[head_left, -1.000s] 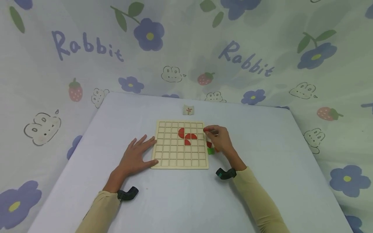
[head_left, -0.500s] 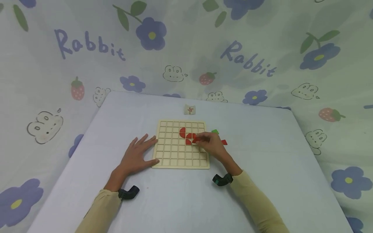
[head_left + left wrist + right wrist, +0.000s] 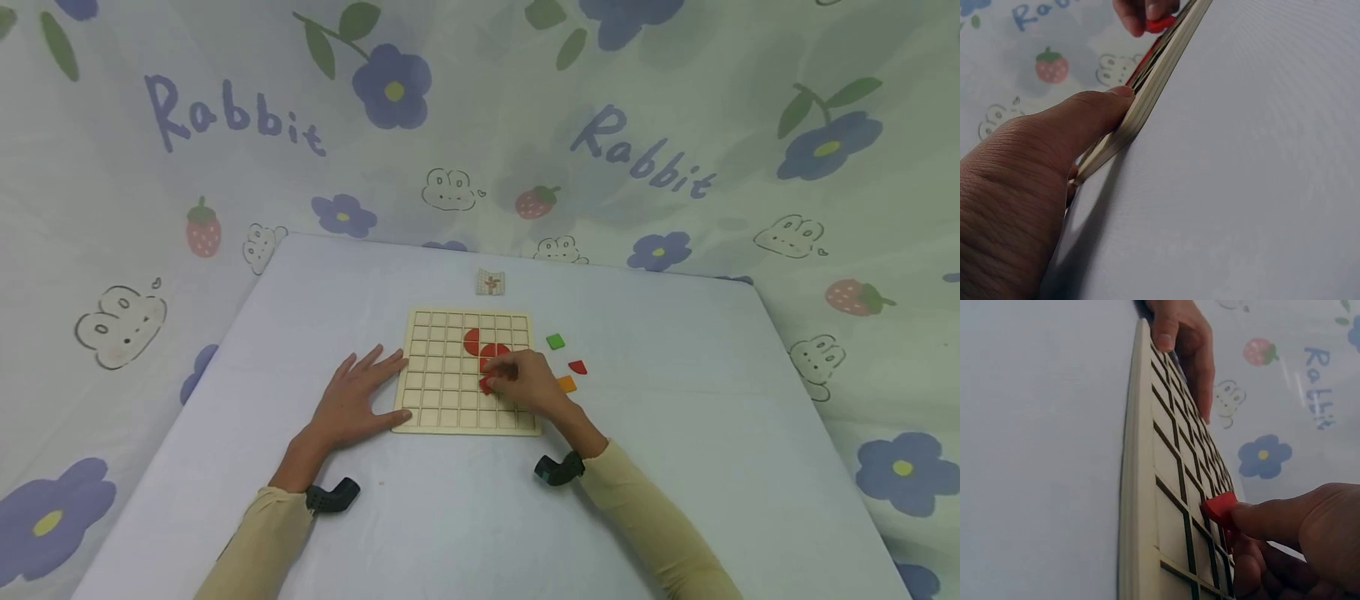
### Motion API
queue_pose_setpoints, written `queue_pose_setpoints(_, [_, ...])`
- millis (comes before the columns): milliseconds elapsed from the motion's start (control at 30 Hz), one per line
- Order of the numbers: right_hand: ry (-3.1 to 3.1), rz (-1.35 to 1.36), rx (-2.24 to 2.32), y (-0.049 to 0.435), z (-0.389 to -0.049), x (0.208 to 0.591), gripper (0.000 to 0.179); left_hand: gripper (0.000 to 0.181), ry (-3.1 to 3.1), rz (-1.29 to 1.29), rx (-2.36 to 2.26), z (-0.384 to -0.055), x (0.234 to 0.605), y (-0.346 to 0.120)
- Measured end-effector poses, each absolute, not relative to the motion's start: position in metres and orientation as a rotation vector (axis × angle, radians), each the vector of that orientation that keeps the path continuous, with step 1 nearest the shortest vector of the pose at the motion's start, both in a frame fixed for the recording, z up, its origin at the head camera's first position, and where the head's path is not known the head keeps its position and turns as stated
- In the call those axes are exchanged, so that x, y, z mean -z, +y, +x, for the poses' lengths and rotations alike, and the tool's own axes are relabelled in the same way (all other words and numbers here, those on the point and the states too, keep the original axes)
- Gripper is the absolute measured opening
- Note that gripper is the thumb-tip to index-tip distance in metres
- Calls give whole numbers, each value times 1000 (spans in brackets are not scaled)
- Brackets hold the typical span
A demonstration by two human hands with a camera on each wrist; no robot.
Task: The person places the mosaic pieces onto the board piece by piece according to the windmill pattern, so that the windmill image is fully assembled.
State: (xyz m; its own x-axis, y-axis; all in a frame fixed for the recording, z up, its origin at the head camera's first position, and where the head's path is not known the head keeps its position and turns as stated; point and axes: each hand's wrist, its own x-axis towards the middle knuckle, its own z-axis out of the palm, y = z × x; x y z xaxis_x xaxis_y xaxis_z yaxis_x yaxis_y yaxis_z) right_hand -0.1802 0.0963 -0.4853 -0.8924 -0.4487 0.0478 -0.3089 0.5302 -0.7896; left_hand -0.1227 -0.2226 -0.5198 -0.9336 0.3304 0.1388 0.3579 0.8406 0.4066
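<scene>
A pale wooden grid board lies on the white table. My left hand is spread at its left side, fingertips at the edge and thumb on the near corner. Over the board, right of its middle, my right hand pinches a small red tile between thumb and fingers. In the right wrist view the tile is tilted, close over the grid cells. Several red quarter-round tiles sit in cells beyond the right hand, which partly hides them.
Right of the board lie a loose green tile, a loose red tile and an orange tile. A small patterned card lies beyond the board's far edge. A printed curtain hangs behind the table.
My right hand has moved left from the board's right edge, then nearer, carrying the red tile over the grid. The loose tiles it covered now show. The left hand stays in place.
</scene>
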Motion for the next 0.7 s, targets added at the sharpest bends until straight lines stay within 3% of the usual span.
queue_pose_setpoints(167, [2673, -720, 1260, 96, -177, 486, 16, 88, -2955, -551, 669, -123, 519, -222])
queue_pose_setpoints(400, [2762, -954, 877, 98, -172, 483, 15, 88, -2947, -558, 669, -123, 520, -223])
queue_pose_setpoints(700, [2922, -990, 633, 91, -174, 483, 12, 89, -2948, -552, 680, -123, 520, -221])
